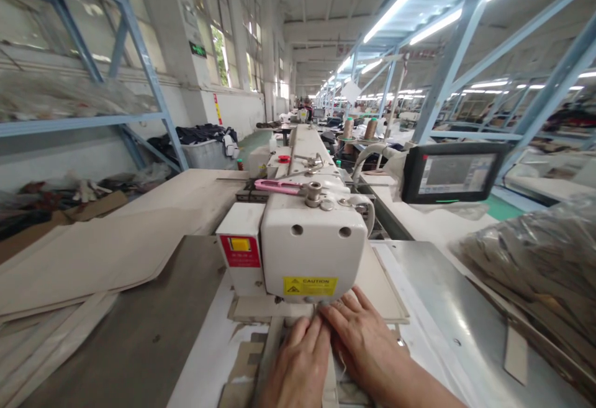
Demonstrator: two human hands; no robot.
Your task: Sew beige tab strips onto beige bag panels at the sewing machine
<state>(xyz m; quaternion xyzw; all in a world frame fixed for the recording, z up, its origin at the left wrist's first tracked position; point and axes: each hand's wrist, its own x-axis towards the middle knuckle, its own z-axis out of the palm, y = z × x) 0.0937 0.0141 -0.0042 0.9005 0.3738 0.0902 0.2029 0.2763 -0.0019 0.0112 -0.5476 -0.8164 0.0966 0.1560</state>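
A white sewing machine head [314, 243] with a yellow caution label stands over a beige panel [384, 287] on the metal bed. Just below the machine head, my left hand [300, 361] lies palm down with its fingers pressed together, pointing forward. My right hand [365, 336] rests beside it, palm down, its fingers slightly spread and their tips close to the machine's lower edge. The two hands touch or nearly touch near the fingertips. Beige strips lie under and around them; the needle area is hidden.
Stacked beige sheets [93, 253] cover the left side. At the right are a control screen [454, 173] and a plastic bag [544, 259] of beige pieces. Pink-handled snips [278, 187] lie on the machine. Blue metal racks [149, 79] rise on both sides.
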